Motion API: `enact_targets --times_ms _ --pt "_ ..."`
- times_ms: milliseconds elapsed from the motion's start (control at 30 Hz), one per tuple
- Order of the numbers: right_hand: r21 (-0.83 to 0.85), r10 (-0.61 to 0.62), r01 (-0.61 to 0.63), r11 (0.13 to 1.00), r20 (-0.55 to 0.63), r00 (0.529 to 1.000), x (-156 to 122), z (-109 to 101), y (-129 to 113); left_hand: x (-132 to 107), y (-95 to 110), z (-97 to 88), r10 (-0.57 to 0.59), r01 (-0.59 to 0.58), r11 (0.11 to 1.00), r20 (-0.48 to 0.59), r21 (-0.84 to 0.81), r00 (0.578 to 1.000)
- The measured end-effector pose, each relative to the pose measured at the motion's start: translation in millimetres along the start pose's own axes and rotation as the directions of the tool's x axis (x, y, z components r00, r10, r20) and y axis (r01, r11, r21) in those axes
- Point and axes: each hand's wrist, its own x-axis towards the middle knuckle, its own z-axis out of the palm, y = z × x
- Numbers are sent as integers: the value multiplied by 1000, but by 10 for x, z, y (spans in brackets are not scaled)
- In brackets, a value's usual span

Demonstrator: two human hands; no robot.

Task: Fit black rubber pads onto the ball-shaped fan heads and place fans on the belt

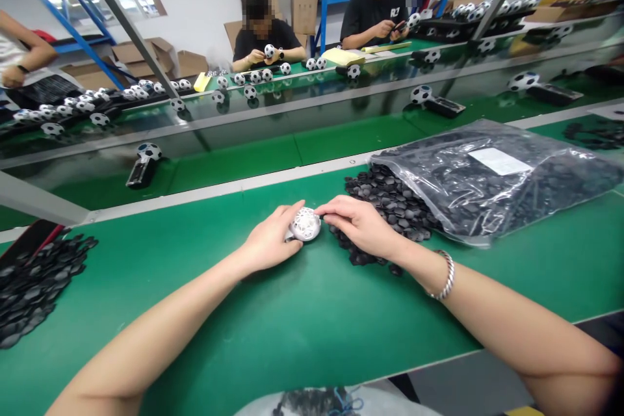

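My left hand [275,237] is closed around a white openwork half-ball shell [306,224], gripping it between thumb and fingers just above the green table [253,325]. My right hand [358,224] comes in from the right, thumb and forefinger pinched on a small black piece [322,216] at the shell's edge. Most of that piece is covered by the fingertips. Beside and behind the right hand lies a heap of small black pieces [390,195], spilling from a clear plastic bag [487,175] with a white label.
Another pile of black pieces [43,279] lies at the left. Beyond the table's rail runs a green conveyor [292,143] carrying black-and-white soccer balls on dark bases, such as one ball [149,151] at left. Several people sit across it. A grey post [39,198] stands at left.
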Motion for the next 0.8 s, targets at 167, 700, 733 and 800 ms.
enact_targets --times_ms 167,700,733,800 --pt "25 8 -6 1000 -69 998 -18 42 -3 -31 52 55 -8 12 999 -59 52 998" --pt "-63 -172 180 982 118 978 -71 155 5 -41 66 49 -5 7 1000 -67 26 998" --pt "-72 -188 197 978 123 974 -69 169 4 -40 67 48 -7 9 1000 -66 21 998" --pt "-110 -206 220 969 126 970 -62 197 -4 -36 66 48 -14 15 1000 -65 14 998"
